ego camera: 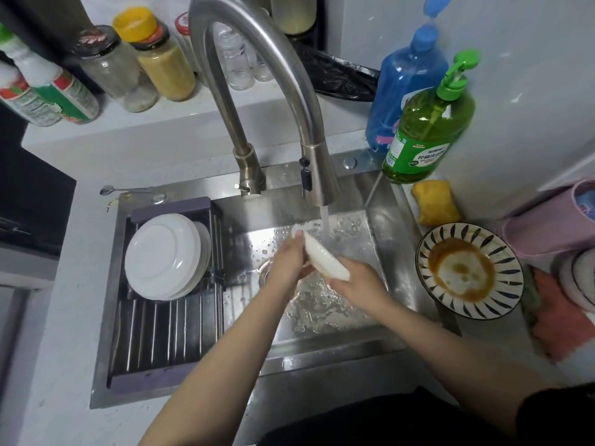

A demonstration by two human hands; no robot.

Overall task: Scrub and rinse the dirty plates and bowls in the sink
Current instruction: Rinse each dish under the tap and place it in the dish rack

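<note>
Head view. White glazed dish (pixel 322 257), shallow, tilted on edge: both hands are gripping it under the running steel faucet (pixel 257 91), mid-basin of the brushed-steel sink (pixel 380 226). Left hand (pixel 288 257) is pinching its upper rim; right hand (pixel 360 281) is curling round its lower edge. Smooth white plates (pixel 161 255) are leaning in the slatted rack (pixel 161 336) at the sink's left side. Striped bowl (pixel 468 270), sauce-smeared, is sitting on the sink's right edge.

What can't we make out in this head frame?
- Inside of the white dish: head view, seen edge-on, held by left hand and right hand.
- Plates in the rack: count unclear, front plate hides the rest.
- Bowls at right: cut by frame edge.
- Green bottle label: too small.
</note>
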